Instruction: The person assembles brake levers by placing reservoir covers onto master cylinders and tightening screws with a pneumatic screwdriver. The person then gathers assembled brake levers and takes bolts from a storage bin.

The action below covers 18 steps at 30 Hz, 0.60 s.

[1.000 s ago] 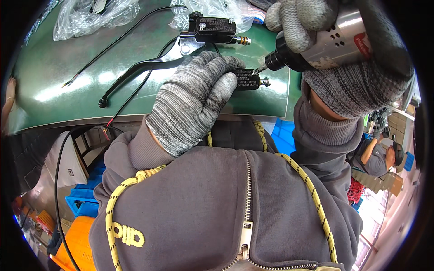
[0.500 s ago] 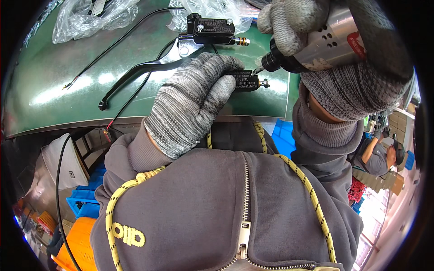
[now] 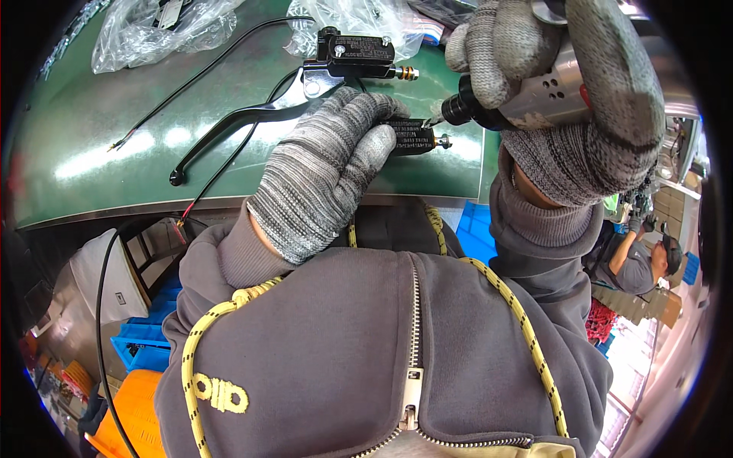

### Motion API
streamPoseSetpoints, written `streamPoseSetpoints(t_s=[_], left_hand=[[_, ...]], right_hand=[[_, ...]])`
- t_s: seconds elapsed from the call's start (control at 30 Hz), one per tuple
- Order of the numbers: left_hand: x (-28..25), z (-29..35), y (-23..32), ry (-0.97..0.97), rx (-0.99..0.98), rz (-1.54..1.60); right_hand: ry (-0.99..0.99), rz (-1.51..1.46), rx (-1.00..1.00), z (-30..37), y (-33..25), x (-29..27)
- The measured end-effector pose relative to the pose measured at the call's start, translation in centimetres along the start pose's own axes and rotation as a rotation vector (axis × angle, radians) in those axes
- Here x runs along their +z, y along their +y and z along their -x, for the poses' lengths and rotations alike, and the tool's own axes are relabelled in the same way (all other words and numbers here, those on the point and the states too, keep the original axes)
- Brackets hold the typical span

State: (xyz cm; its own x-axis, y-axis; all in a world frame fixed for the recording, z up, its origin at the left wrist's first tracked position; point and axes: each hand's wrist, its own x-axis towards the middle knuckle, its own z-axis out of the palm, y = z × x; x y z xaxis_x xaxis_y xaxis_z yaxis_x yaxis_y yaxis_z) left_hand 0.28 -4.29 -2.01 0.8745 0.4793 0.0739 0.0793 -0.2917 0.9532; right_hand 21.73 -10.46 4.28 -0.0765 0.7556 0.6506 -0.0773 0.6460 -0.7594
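In a grey striped knit glove, my left hand [image 3: 317, 179] is closed around a black brake master cylinder [image 3: 412, 138], whose lidded end pokes out past the thumb. My gloved right hand [image 3: 519, 57] grips a silver and black power screwdriver [image 3: 538, 101], fingers wrapped round its body. The driver's tip [image 3: 432, 120] meets the upper edge of the cylinder's lid. Just beyond my left hand lies a second brake lever assembly [image 3: 359, 55], with a black lever [image 3: 217, 137] and a thin cable. Most of the held part is hidden under my left glove.
Clear plastic bags [image 3: 126, 38] lie at the back of the green table [image 3: 84, 133]. A loose black cable [image 3: 195, 76] crosses its left side. Blue crates [image 3: 141, 343] and an orange bin [image 3: 130, 416] stand below. Another person [image 3: 637, 259] is far off at right.
My right hand and the power screwdriver have tilted and shifted slightly left, the tip staying at the lid. My left hand stays on the cylinder almost unmoved.
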Motion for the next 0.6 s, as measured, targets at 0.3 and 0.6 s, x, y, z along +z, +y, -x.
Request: streamPoseSetpoints(t_s=[0.3,0.6], left_hand=[[0.8,-0.2,0.1,0.152,0.13,-0.04],[0.2,0.1,0.0,0.046,0.003,-0.036]], right_hand=[[-0.051,-0.025,0.039,0.4,0.4,0.1],[-0.09,-0.106,0.106,0.5,1.0,-0.3]])
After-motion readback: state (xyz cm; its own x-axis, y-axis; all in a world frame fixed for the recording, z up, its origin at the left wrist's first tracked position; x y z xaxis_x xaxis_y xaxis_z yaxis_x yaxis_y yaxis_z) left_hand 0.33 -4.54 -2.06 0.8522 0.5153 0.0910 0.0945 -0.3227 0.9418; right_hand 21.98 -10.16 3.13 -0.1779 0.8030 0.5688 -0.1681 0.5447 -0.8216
